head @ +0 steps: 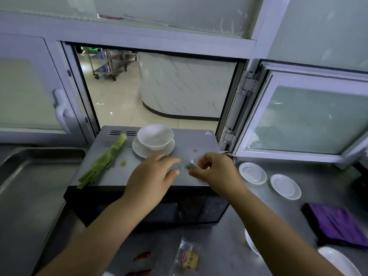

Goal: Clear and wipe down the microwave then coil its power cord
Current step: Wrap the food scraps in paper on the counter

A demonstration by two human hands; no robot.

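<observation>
Microwave (151,176): dark, grey-topped, standing on the steel desk (225,253) in front of an open serving hatch; its door faces the person and looks closed.
Power cord: not visible from this view.
Left hand (151,180): over the front middle of the microwave top, palm down, fingers (169,161) relaxed and loosely together, thumb out toward the right hand; whether it touches the top I cannot tell.
Right hand (215,170): over the front right of the microwave top, fingers (201,162) curled, pinching a small pale scrap (192,164); the scrap is blurred and I cannot tell what it is.
Bowl (155,136): white, upright, on a white saucer (153,147) at the back middle of the microwave top, just behind the left hand.
Green stalk (103,162): a leafy vegetable lying slantwise along the left side of the microwave top, its split end at the front left edge.
Stains: two small greenish spots on the microwave top, one (123,163) beside the stalk, one (195,150) behind the right hand.
Small saucers: two white ones (252,173) (285,186) on the desk to the right of the microwave, near each other but apart.
Purple cloth (336,224): folded, on the desk further right of the microwave, nearer the person than the saucers.
Wrapped snack (189,259): clear packet on the desk in front of the microwave.
Red chillies (142,255): on the desk in front of the microwave, left of the packet.
Steel tray (29,186): left of the microwave.
</observation>
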